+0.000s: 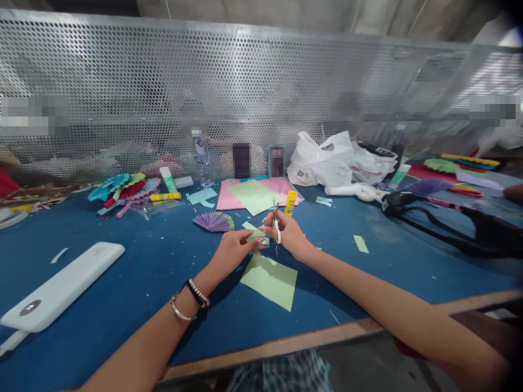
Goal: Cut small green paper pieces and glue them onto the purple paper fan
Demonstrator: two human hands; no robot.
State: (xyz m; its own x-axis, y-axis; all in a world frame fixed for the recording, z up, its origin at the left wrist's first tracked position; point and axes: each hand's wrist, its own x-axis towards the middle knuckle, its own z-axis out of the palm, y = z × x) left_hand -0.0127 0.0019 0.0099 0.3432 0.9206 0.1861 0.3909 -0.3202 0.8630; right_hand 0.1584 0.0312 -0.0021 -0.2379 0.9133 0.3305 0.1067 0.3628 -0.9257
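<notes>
My left hand (235, 247) pinches a small piece of light green paper (258, 234) above the blue table (163, 272). My right hand (288, 231) grips small scissors (276, 220) with white handles, blades pointing up, right beside that piece. Below both hands a larger light green sheet (270, 281) lies flat on the table. A purple pleated paper fan (212, 221) rests just left of my hands. A yellow glue stick (290, 202) stands upright behind my right hand.
Pink and green sheets (255, 195) lie further back. Coloured paper fans (120, 189) and another glue stick (165, 196) sit at the back left. A white power bank (61, 286) lies at the left, a white plastic bag (327, 158) and black straps (441, 223) at the right. A perforated metal screen (261, 98) closes the back.
</notes>
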